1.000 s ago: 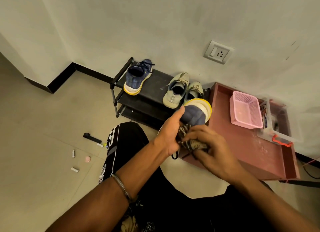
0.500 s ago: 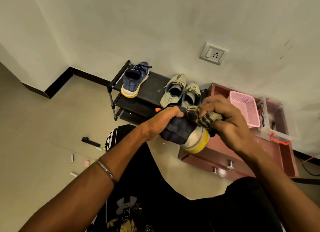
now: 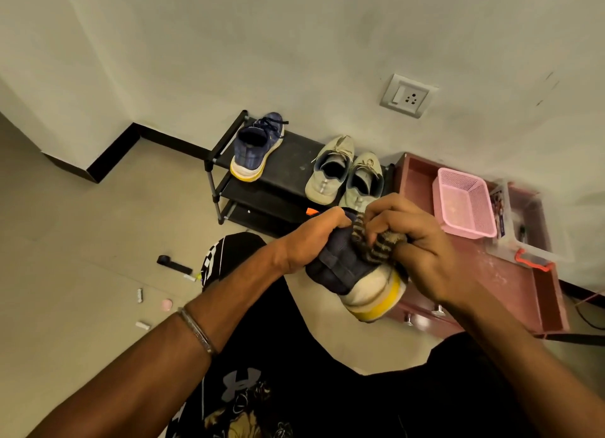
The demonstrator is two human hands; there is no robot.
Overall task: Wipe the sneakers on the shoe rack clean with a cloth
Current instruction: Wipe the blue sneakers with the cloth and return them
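Head view: the left hand (image 3: 307,244) is wrapped around the upper of a navy sneaker (image 3: 347,267), held in the air in front of the person's torso, with its heel and thick white-and-yellow sole turned toward the camera. The right hand (image 3: 415,251) is closed on a striped cloth (image 3: 373,244), bunched up and pressed against the top of the same sneaker, so that cloth and shoe touch just beside the left hand's fingers. A metal bangle (image 3: 196,329) sits on the left wrist.

Behind the hands stands a black shoe rack (image 3: 294,156) against the wall. On its top shelf, at the left end, rests the matching navy sneaker with a yellow sole (image 3: 255,149), heel toward the camera. Toward the right end a pair of beige sneakers (image 3: 343,172) lies side by side, touching each other, the nearer one partly covered by the person's knuckles.

Just to the right of the rack is a reddish-brown drawer unit (image 3: 474,293) lying flat, carrying a pink plastic basket (image 3: 461,205) and, beside that, a clear plastic box (image 3: 530,231) with an orange clasp. A wall socket (image 3: 406,95) is mounted above. On the tiled floor (image 3: 82,241) to the left lie a black handled tool (image 3: 173,264) and a few small scattered bits that are too small to identify.
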